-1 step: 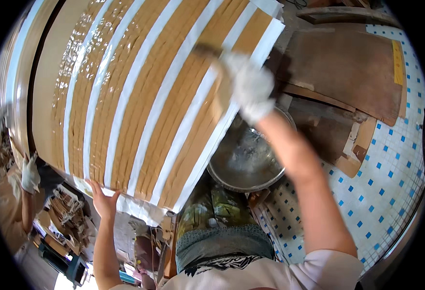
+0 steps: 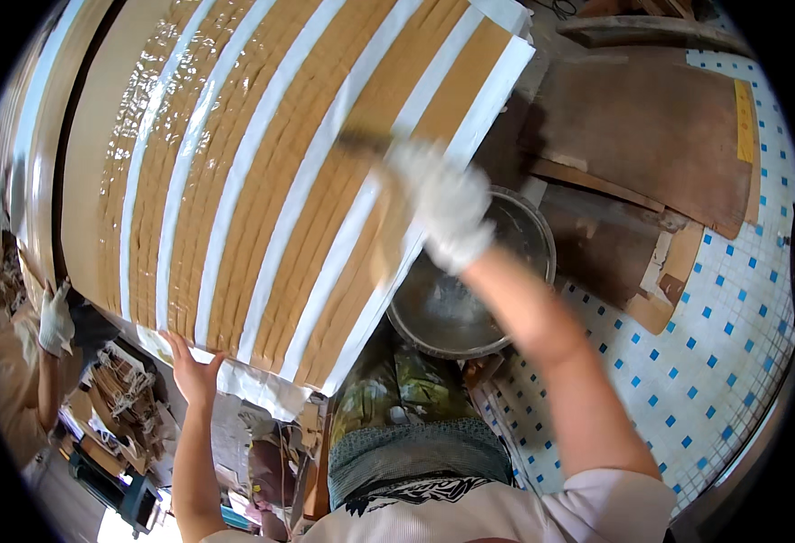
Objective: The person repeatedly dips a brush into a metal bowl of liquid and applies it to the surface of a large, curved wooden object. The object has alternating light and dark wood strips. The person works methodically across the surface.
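Before me lies a broad stack of tan sheets (image 2: 275, 113) with white strips (image 2: 320, 145) between them, overlapped in steps. Its left part shines wet; the right part looks matt. My right hand (image 2: 447, 204), in a white glove, is closed on a brush (image 2: 386, 235) with a tan body and a dark end, smeared by motion, over the stack's right part. How the fingers wrap it cannot be made out. My bare left hand (image 2: 195, 371) rests at the near edge of the stack, thumb spread and fingertips against it. A metal basin (image 2: 470, 312) stands below my right wrist, partly hidden by it.
Brown boards (image 2: 642, 136) lie to the right on a white-and-blue tiled floor (image 2: 678, 371). At the left a co-worker's gloved hand (image 2: 55, 321) is near the stack's far-left side. Scrap pieces (image 2: 126, 398) are heaped below it.
My right hand and the brush have moved left and a little nearer to me across the stack. My left hand stays at the near edge.
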A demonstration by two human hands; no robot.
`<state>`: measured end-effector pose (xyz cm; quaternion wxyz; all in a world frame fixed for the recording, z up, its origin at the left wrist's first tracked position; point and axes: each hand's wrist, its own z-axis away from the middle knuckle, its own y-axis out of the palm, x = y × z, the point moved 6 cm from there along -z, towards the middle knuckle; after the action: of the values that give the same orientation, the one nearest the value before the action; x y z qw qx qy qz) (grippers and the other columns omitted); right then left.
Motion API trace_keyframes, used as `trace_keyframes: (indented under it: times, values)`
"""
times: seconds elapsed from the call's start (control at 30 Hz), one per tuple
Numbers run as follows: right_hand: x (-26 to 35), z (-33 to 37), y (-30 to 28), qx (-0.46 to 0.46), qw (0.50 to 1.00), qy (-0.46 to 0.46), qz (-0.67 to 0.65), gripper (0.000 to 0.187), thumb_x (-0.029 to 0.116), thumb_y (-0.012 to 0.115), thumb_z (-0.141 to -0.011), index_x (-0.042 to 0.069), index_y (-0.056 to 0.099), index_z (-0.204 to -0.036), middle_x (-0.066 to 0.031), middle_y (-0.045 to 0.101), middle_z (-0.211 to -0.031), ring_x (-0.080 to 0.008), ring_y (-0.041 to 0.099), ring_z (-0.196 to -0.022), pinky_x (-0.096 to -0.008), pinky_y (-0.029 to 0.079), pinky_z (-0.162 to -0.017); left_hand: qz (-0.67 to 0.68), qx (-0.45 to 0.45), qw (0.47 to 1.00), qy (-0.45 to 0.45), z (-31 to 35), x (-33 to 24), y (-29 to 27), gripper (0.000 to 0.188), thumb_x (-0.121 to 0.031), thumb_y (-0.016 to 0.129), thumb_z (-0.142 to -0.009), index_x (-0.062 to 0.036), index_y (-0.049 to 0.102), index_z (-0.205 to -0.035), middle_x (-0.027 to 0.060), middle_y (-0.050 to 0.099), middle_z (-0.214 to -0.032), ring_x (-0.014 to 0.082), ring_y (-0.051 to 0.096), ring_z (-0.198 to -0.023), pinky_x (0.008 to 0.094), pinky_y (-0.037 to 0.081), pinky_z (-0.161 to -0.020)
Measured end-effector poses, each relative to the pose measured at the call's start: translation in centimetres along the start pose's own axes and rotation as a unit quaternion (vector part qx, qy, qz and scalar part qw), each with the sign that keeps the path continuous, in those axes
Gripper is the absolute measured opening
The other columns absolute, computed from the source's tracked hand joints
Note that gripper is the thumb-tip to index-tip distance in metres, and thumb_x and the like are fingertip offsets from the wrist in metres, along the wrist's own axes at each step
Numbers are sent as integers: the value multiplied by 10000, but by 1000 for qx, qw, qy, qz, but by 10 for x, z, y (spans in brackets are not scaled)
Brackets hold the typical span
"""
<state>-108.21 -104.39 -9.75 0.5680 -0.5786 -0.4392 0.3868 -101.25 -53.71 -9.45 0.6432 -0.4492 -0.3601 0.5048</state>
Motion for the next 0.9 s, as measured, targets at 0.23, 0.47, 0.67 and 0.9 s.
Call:
trace_keyframes:
  times: [0.23, 0.47, 0.67, 0.9]
  values:
    - [122, 108, -2, 137, 938, -238, -212, 289, 364, 432, -1001, 105, 560, -994, -66, 536, -796, -186, 553, -713, -257, 496, -554, 0, -22, 999, 32, -2, 13, 9, 1135, -307, 890, -641, 63, 234, -1490, 260, 186, -1579, 399, 416, -1347, 386, 458, -1022]
    - [-48, -6, -13, -84, 990, 33, -111, 363, 319, 555, -947, 177, 600, -1278, -92, 691, -1036, -311, 673, -857, -397, 551, -682, -16, 5, 1000, 9, -5, -5, -3, 1129, -420, 874, -652, 91, 274, -1461, 304, 233, -1544, 403, 471, -1302, 389, 484, -988]
    - [165, 165, 7, -12, 971, -230, -55, 169, 136, 522, -893, 84, 596, -1036, -70, 600, -863, -201, 613, -751, -296, 537, -609, -16, 7, 1000, -1, 0, -5, -5, 1137, -431, 871, -652, 82, 267, -1467, 287, 213, -1560, 391, 560, -1206, 395, 518, -928]
    - [115, 121, 2, 157, 948, -108, -255, 283, 233, 533, -934, 174, 603, -1202, -81, 661, -1013, -231, 658, -871, -344, 555, -721, -38, -16, 999, 16, 0, 8, 3, 1105, -435, 864, -652, 102, 308, -1441, 301, 214, -1555, 378, 589, -1176, 373, 530, -900]
